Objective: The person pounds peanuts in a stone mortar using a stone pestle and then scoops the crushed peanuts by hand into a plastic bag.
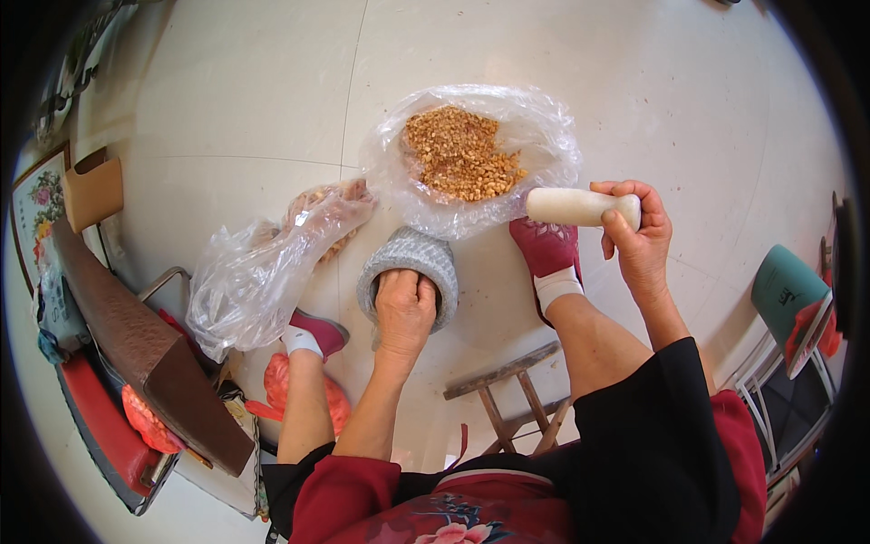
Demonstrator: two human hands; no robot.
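Note:
A pale stone pestle (574, 207) lies level in my right hand (635, 231), its thick end pointing left over my maroon shoe (546, 250). My left hand (406, 306) reaches into a grey stone mortar (445, 272), which is tilted on the floor between my feet. The mortar hides those fingers, so what they hold cannot be seen. Beyond it, a clear plastic bag (544, 146) lies spread open with a heap of crushed peanuts (455, 149) on it. To the left of the mortar rests another clear plastic bag (251, 279), apparently holding nuts.
A wooden stool (503, 374) stands near my legs. On the left are a brown padded piece of furniture (136, 340) and a red plastic bag (279, 381) by my foot. A green container (781, 285) sits at the right over a folding chair (795, 401). Tiled floor (251, 102) stretches ahead.

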